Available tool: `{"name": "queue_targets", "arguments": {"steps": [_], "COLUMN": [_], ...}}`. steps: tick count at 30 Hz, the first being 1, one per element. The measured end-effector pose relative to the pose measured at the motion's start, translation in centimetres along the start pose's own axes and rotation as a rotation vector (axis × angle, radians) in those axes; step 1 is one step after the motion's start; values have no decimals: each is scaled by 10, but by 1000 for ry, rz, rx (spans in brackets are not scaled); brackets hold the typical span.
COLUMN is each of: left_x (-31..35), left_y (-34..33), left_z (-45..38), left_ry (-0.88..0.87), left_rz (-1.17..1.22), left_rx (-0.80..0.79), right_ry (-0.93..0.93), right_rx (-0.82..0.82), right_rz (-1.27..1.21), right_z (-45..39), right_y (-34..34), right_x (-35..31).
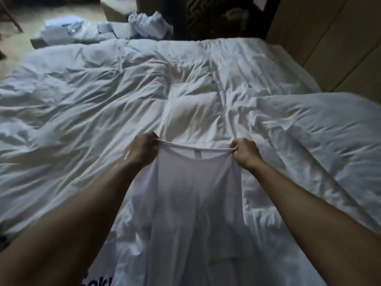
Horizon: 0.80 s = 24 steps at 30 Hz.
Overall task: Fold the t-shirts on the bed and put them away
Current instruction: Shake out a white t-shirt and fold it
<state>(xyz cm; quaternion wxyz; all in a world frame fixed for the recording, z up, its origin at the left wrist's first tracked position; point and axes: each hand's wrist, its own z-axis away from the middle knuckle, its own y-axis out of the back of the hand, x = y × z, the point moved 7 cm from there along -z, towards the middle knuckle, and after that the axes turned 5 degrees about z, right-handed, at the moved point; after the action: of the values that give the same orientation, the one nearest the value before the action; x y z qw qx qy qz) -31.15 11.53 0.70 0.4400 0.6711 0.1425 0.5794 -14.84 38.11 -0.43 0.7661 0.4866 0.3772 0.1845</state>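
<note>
A white t-shirt (pixel 193 199) hangs in front of me over the near part of the bed (pixel 103 112), stretched between both hands by its upper edge. My left hand (pixel 144 150) grips the left end of that edge. My right hand (pixel 245 152) pinches the right end, knuckles toward me. The shirt drapes down toward the bottom of the view, thin enough to show folds through it. A second garment with dark printed letters (pixel 99 279) lies at the near left edge, partly under my left arm.
A rumpled white duvet covers the bed. Beyond its far end, a low bench holds a pile of crumpled white and pale blue clothes (pixel 148 23) and folded pieces (pixel 68 32). Pale wardrobe doors (pixel 340 38) stand at the right.
</note>
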Motion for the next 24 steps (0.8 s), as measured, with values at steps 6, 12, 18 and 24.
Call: {"name": "queue_targets", "arguments": {"steps": [6, 12, 18, 24], "left_x": [-38, -101, -159, -223], "left_y": [-60, -126, -132, -114], "left_z": [-91, -107, -24, 51], "left_ry": [40, 194, 347, 735], "left_rz": [78, 60, -171, 214], "left_rx": [58, -70, 26, 1], "right_ry": [-143, -215, -104, -80], "right_rx": [164, 63, 18, -8], "right_rz": [-168, -22, 308, 409], "right_z": [-86, -93, 13, 87], "right_y": [-47, -123, -195, -225], "right_x": [23, 39, 40, 46]}}
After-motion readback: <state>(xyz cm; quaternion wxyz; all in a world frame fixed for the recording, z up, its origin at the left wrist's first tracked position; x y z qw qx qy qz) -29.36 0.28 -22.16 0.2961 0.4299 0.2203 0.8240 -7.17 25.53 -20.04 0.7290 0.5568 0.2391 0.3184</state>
